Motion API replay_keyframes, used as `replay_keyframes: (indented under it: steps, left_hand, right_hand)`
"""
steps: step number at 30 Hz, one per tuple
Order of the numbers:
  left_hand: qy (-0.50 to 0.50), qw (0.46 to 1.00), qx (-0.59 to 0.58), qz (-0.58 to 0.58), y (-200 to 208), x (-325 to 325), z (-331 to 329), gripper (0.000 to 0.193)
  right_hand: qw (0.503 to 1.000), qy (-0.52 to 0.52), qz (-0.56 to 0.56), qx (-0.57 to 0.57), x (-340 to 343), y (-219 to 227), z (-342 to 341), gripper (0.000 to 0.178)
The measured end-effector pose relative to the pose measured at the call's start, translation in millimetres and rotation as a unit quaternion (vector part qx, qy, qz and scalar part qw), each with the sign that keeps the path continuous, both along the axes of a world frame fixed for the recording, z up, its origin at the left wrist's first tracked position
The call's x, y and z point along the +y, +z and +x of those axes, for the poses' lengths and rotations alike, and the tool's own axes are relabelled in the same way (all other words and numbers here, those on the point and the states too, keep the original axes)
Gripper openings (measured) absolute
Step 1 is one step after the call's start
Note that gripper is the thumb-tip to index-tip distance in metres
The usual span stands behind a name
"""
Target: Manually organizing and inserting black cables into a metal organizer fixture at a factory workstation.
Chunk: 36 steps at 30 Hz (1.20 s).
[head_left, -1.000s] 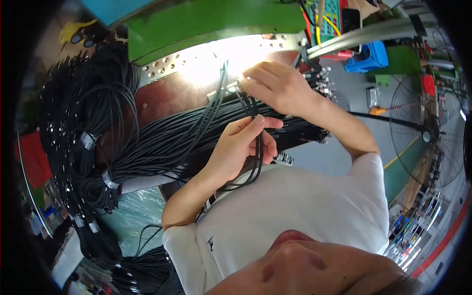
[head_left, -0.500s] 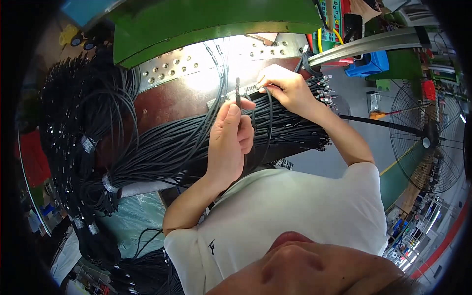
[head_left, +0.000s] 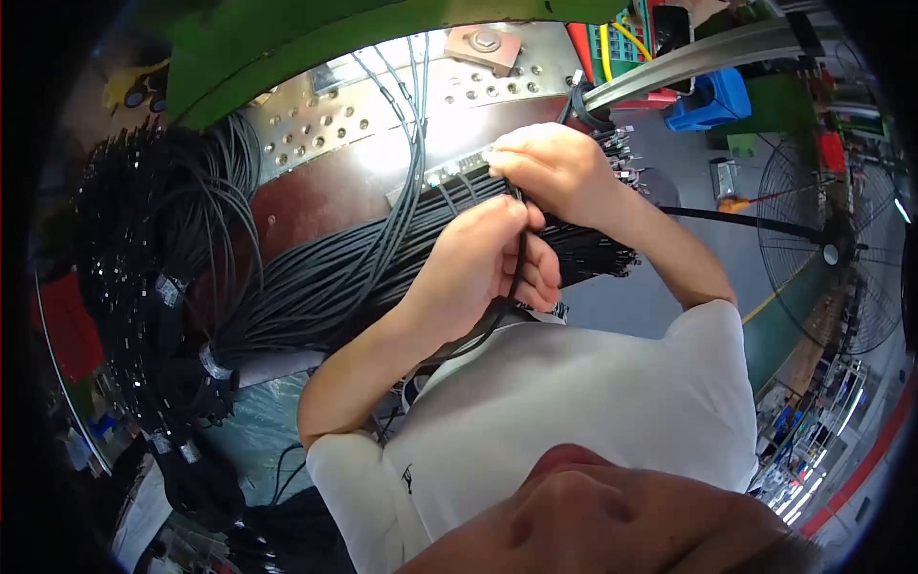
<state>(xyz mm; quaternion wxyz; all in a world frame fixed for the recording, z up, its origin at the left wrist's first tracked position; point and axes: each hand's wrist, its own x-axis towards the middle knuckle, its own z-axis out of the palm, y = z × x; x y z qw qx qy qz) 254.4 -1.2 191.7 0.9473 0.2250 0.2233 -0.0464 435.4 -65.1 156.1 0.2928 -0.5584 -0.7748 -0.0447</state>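
My left hand [head_left: 473,253] pinches a black cable [head_left: 521,256] between thumb and forefinger, its other fingers curled loosely. The cable hangs from the pinch past my palm toward my shirt. Just above, my right hand [head_left: 559,172] is closed, fingertips at the right end of a narrow slotted metal strip [head_left: 475,163]. A black cable appears to pass into its grip; the end is hidden by the fingers. Small cable ends sit along the strip, with short cable lengths coming out toward me. Beneath both hands lies a thick bundle of black cables [head_left: 316,273].
A perforated metal plate [head_left: 335,124] and green machine housing [head_left: 287,48] stand beyond the strip. More tied black cables [head_left: 124,287] hang at left. Several loose cables [head_left: 418,105] rise past the plate. At right are a metal rail [head_left: 708,59], blue bin [head_left: 712,100] and fan [head_left: 830,253].
My left hand has moved right and closer to my right hand, lowering the cable end it held upright. My right hand has stayed at the strip, its fingers now more closed. The view has shifted slightly.
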Motion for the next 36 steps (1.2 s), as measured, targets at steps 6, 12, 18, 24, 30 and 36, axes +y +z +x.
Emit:
replay_keyframes:
  steps: [6,12,18,24,30,36]
  left_hand:
    - [-0.068,0.898,0.003,0.436,4.4,15.3,-36.9,0.030]
    - [0.066,0.885,0.085,0.452,-16.5,78.3,-52.4,0.031]
    - [0.148,0.886,0.065,0.435,-61.4,142.7,-13.0,0.038]
    - [0.182,0.960,-0.031,0.208,-95.9,141.7,41.6,0.038]
    - [0.150,0.977,-0.027,0.150,-77.7,124.1,35.7,0.040]
    - [0.147,0.972,0.001,0.181,-79.7,124.1,35.8,0.041]
  right_hand:
    - [0.973,-0.093,-0.120,0.172,-5.9,-25.8,15.1,0.013]
    - [0.965,-0.091,-0.144,0.201,-7.6,-28.7,18.0,0.013]
    - [0.967,-0.058,-0.173,0.177,1.9,-23.8,19.4,0.014]
    - [0.960,-0.065,-0.197,0.188,-0.2,-22.1,20.8,0.013]
    - [0.990,0.013,-0.137,0.027,5.9,-10.8,29.6,0.023]
    - [0.995,0.042,-0.067,-0.053,3.2,-20.8,38.4,0.017]
